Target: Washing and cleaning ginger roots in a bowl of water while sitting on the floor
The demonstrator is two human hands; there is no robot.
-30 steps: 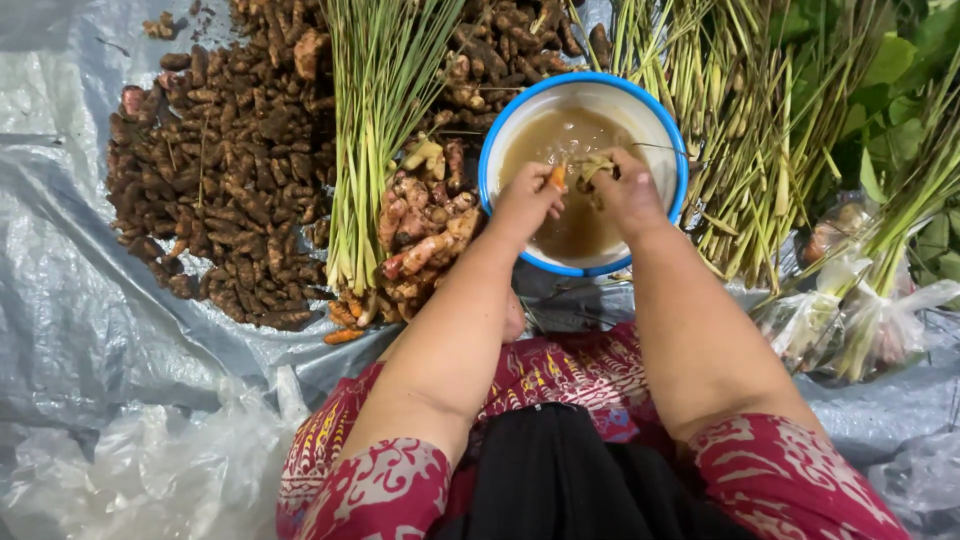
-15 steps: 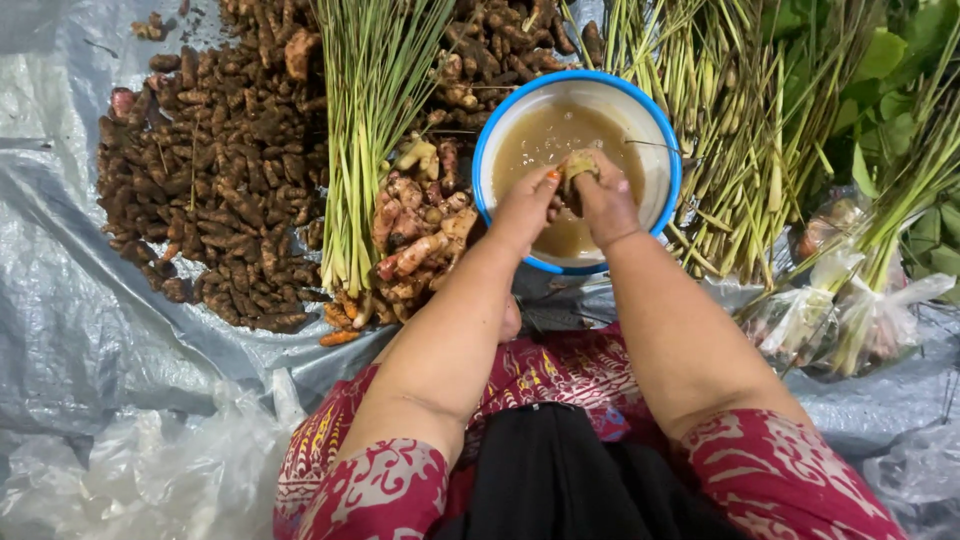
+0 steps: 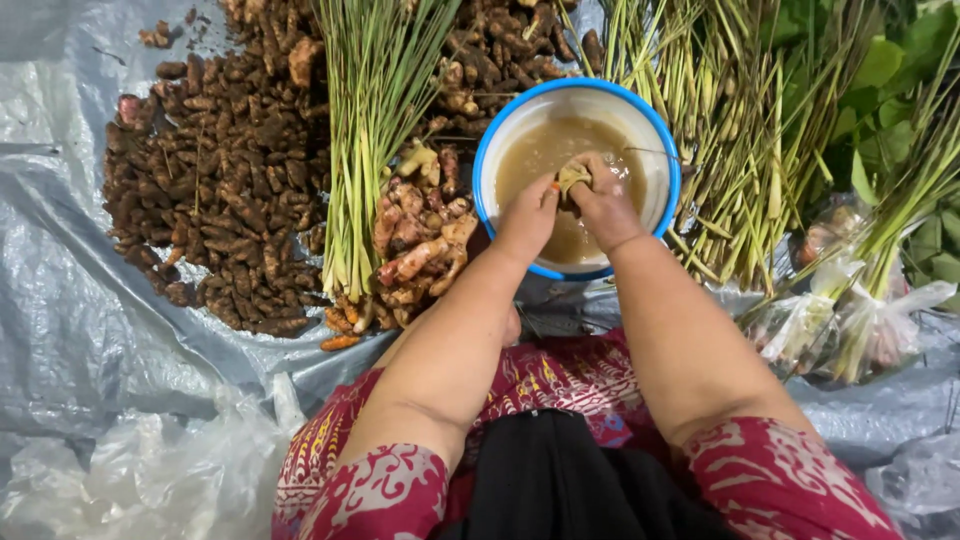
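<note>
Together over a blue-rimmed basin [image 3: 660,150] of murky brown water, left hand [image 3: 525,220] and right hand [image 3: 605,210] pinching one pale root piece [image 3: 572,177] between fingertips just above the surface; beside the basin, pinkish rhizomes [image 3: 420,250], a lemongrass bundle [image 3: 370,120] and a heap of dark brown roots [image 3: 220,190] on a grey plastic sheet [image 3: 60,300]

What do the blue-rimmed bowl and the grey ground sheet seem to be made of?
The bowl looks like enamelled metal or plastic: smooth white wall, glossy blue rim; I cannot tell which. The ground sheet looks like thin plastic tarpaulin: shiny, creased, softly wrinkled.
</note>
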